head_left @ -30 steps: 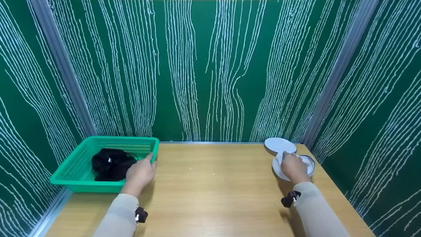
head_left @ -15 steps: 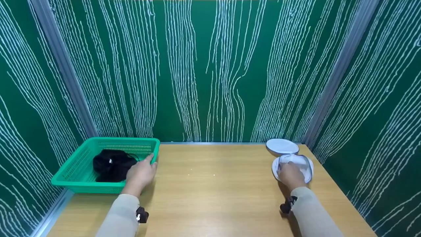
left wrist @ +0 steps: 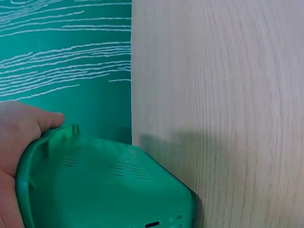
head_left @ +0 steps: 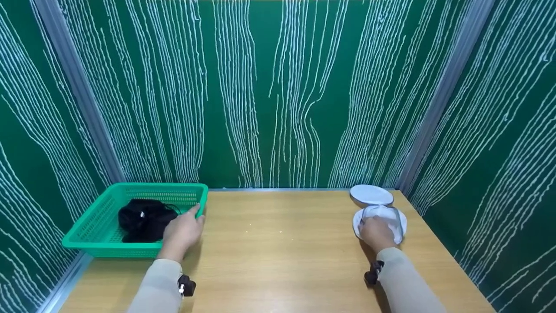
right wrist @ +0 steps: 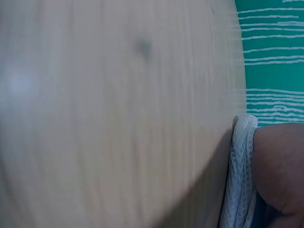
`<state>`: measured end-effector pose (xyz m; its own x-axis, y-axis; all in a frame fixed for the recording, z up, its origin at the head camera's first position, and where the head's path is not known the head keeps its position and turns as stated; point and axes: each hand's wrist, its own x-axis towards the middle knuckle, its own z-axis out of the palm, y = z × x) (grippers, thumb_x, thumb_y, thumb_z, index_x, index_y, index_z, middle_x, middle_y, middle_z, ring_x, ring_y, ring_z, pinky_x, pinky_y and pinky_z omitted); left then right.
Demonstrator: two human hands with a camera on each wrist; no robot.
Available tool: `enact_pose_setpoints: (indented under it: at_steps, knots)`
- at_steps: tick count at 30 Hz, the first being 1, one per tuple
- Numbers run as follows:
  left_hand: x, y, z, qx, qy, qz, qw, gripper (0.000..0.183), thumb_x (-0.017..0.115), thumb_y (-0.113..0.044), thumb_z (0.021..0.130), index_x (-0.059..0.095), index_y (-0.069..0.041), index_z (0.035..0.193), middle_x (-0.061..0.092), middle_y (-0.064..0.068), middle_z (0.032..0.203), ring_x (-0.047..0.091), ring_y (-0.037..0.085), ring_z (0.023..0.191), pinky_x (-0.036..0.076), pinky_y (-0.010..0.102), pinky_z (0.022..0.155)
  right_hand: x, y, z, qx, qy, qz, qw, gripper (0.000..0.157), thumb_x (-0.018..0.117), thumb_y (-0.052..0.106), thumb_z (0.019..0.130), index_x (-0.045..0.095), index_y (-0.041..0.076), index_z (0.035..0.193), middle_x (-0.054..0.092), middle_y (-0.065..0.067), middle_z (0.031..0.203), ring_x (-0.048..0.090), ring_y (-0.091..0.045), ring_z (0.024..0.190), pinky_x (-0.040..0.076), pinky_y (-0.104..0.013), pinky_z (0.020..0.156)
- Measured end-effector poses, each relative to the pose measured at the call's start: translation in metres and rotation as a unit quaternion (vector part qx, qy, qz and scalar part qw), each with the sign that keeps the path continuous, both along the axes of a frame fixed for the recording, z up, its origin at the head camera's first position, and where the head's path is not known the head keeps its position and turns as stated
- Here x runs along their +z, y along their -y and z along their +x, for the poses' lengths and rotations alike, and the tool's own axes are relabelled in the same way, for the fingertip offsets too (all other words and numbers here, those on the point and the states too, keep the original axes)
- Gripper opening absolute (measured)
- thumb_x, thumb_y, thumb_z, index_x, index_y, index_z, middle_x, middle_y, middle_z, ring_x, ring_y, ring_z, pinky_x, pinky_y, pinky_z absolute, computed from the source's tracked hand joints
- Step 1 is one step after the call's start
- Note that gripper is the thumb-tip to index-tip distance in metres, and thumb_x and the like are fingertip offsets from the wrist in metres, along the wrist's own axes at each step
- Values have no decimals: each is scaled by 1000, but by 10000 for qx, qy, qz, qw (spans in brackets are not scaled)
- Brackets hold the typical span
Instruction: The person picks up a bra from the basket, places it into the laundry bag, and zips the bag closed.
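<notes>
My left hand (head_left: pixel 181 232) grips the right rim of a green plastic basket (head_left: pixel 130 251), one finger stretched along the edge. The left wrist view shows the basket's slotted side wall (left wrist: pixel 109 190) close up, with the thumb (left wrist: pixel 50 119) over its rim. A bunched black cloth item (head_left: pixel 145 221) with a small white tag lies inside the basket. At the far right, my right hand (head_left: pixel 377 234) holds a rounded white piece (head_left: pixel 393 217) with a grey-edged opening; its fingertips are hidden. White mesh fabric (right wrist: pixel 241 175) stands beside the hand in the right wrist view.
Behind the held piece, a white oval piece (head_left: pixel 371 194) with a dark edge lies near the back of the wooden table (head_left: pixel 278 269). Small white specks dot the tabletop's middle. Green walls (head_left: pixel 278 95) with white wavy lines enclose the back and both sides.
My right hand has come lower and nearer on the white piece, whose grey-edged opening now shows above the fingers. The white piece has shifted slightly left. My left hand stays on the basket rim.
</notes>
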<state>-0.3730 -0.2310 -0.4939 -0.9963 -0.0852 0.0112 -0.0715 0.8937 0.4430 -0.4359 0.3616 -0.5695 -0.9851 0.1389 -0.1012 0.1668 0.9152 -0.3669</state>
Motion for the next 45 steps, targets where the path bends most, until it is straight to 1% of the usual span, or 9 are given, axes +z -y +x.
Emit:
enact_pose_setpoints:
  at_steps: [6,11,14,18,24,29,36,40,45]
  knots:
    - [1,-2,2,4,38,44,10000,63,46,-40,121,38,-15,178,52,27,172,58,56,149,47,75,121,1,17,2,16,73,-114,9999,40,59,26,117,71,-3,141,76,-22,121,70,-36,108,59,-57,104]
    - [3,-2,3,10,70,39,10000,63,46,-42,121,38,-15,178,52,27,172,57,57,149,47,76,121,2,31,4,83,69,-77,9999,42,58,27,117,69,-4,144,74,-25,129,70,-40,114,58,-61,110]
    - [4,-2,3,13,32,-27,10000,62,46,-41,121,39,-16,178,53,27,171,60,57,145,50,75,117,0,38,3,191,-22,160,9997,44,54,25,117,68,-6,144,72,-30,136,70,-46,123,56,-65,114]
    - [4,-1,3,2,-44,-64,10000,62,47,-40,121,40,-16,177,55,27,169,67,54,136,54,73,112,-5,48,-2,320,-77,464,9984,42,53,21,114,69,-11,136,73,-31,130,71,-47,119,57,-65,112]
    - [3,-1,3,32,41,-12,10000,62,46,-42,121,39,-17,178,54,27,170,70,49,129,54,72,111,-3,68,0,540,35,436,9976,41,55,22,115,70,-11,133,73,-29,128,70,-41,113,58,-63,110]
    - [3,-1,2,29,49,10,10000,62,46,-42,121,39,-17,178,52,27,172,67,52,135,53,73,112,2,88,3,836,-5,624,9945,37,57,24,116,72,-7,130,74,-25,122,71,-39,110,59,-61,109]
    - [5,-1,4,17,52,57,10000,63,44,-42,121,38,-15,178,50,28,173,61,56,144,49,75,117,6,115,7,949,-1,649,9934,37,58,27,116,74,-4,131,74,-20,121,70,-35,110,59,-57,110]
    - [5,-1,4,19,85,55,9999,63,44,-42,122,37,-16,178,49,28,174,59,56,147,47,76,120,9,129,11,1167,-26,846,9896,36,60,26,116,75,-4,129,75,-19,118,70,-33,106,60,-56,110]
    - [4,-1,5,8,49,56,10000,63,45,-42,121,39,-16,178,52,27,172,58,57,148,48,75,119,15,146,13,1404,111,1200,9827,32,59,23,116,75,-5,118,70,-15,99,67,-31,90,63,-50,92]
